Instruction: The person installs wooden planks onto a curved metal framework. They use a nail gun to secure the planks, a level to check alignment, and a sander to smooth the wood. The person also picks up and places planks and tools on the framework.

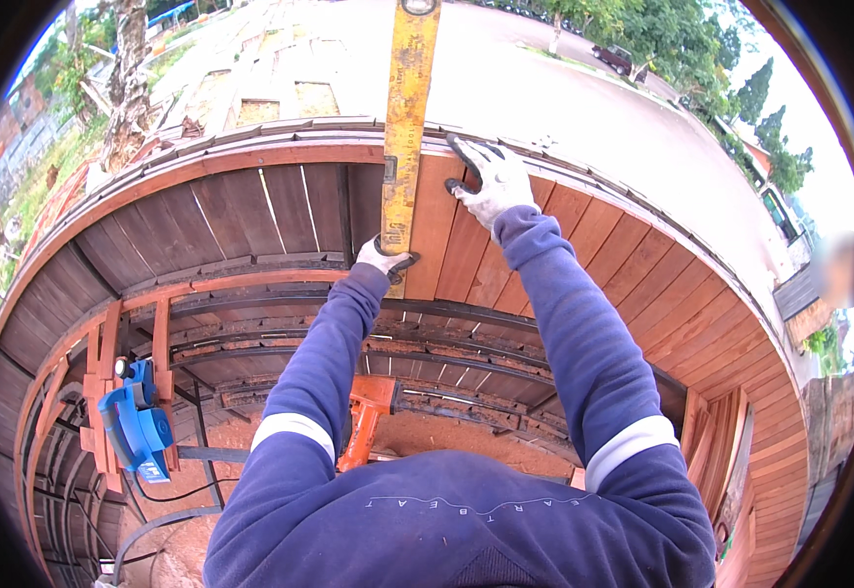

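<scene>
A long yellow spirit level (403, 118) lies across the curved wooden rim toward the top centre, running past the frame's edge. My gloved left hand (384, 261) grips it near its lower end. My gloved right hand (486, 181) is just right of the level, its fingers spread on the rim (290, 154) and the top of the reddish planks (584, 250). One plank (432, 220) lies between the level and my right hand. Left of the level are darker grey-brown boards (231, 211) with narrow gaps between some of them.
A blue power planer (143, 426) sits on wooden slats at lower left. An orange tool (368, 412) is below my arms among curved black metal ribs (456, 348). A tree trunk (125, 108), road and parked vehicle (615, 61) are beyond. A blurred shape (840, 269) is at far right.
</scene>
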{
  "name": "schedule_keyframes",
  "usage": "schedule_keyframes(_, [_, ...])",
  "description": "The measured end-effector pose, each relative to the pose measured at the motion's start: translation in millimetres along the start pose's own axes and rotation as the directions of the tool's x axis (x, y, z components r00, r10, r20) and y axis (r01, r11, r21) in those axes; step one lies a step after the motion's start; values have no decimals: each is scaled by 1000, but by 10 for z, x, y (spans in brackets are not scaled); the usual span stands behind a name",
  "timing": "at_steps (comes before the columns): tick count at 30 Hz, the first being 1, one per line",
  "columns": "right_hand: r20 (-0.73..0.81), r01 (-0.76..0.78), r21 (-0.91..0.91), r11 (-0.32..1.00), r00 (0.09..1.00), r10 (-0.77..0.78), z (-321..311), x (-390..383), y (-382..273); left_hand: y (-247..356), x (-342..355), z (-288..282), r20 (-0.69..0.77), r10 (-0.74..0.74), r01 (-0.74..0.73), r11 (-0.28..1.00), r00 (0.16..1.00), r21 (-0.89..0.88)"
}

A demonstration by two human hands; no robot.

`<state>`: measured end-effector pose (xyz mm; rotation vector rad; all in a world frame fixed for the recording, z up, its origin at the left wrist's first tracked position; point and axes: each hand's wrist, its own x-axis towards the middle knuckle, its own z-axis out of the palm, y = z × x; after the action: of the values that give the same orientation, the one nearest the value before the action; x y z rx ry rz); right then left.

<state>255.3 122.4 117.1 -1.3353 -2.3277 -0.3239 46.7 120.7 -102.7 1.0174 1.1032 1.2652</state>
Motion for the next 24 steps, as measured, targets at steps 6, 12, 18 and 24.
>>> schedule_keyframes(6, [29,-1,36,999,1000,0,-46,15,-14,56,-73,19,-9,102,-101,991,995,84])
schedule_keyframes(12, [3,30,38,999,1000,-30,60,21,85,27,-42,25,-4,27,-27,999,1000,32])
schedule_keyframes(18, [9,28,44,999,1000,-28,52,23,77,-31,13,-18,14,1,-1,1000,1000,14])
schedule_keyframes(24, [32,20,26,999,999,-21,47,30,60,-18,-2,-16,5,129,-129,986,992,106])
